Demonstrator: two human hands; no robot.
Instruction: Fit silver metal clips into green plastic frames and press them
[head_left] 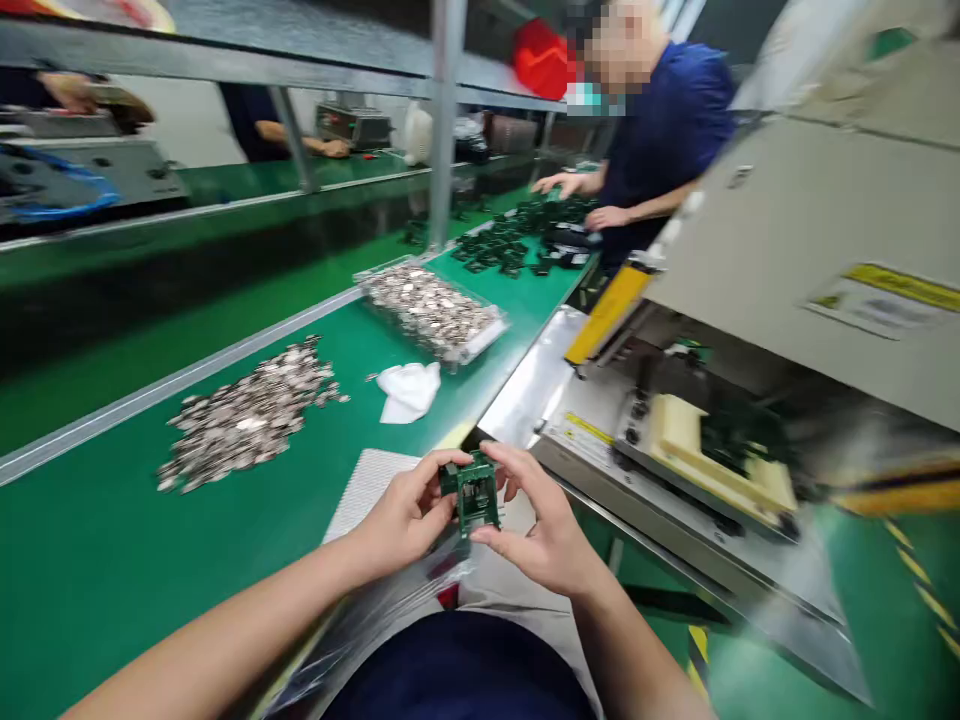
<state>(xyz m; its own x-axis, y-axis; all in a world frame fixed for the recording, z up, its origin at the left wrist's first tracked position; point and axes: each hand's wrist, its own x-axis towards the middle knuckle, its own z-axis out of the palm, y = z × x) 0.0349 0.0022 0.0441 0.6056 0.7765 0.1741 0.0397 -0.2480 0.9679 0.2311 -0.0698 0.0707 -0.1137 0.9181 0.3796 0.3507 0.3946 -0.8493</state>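
Between my two hands, over my lap near the table edge, is a small dark green plastic housing (478, 497) with an open frame-like face toward me. My left hand (411, 508) pinches its left side with thumb and fingers. On the other side, my right hand (538, 515) grips the housing's right edge, thumb low and index finger on top. Small details inside the housing are too blurred to make out. Just beyond my left hand lies a white ribbed sheet (365, 485) at the table edge.
A pile of small silvery metal pieces (251, 418) lies on the green table (90, 560), near a crumpled white cloth (409, 391) and a clear tray (487, 345) of similar pieces. Green parts (499, 245) lie by a co-worker (664, 130). At right stands a machine with a cream fixture (720, 475).
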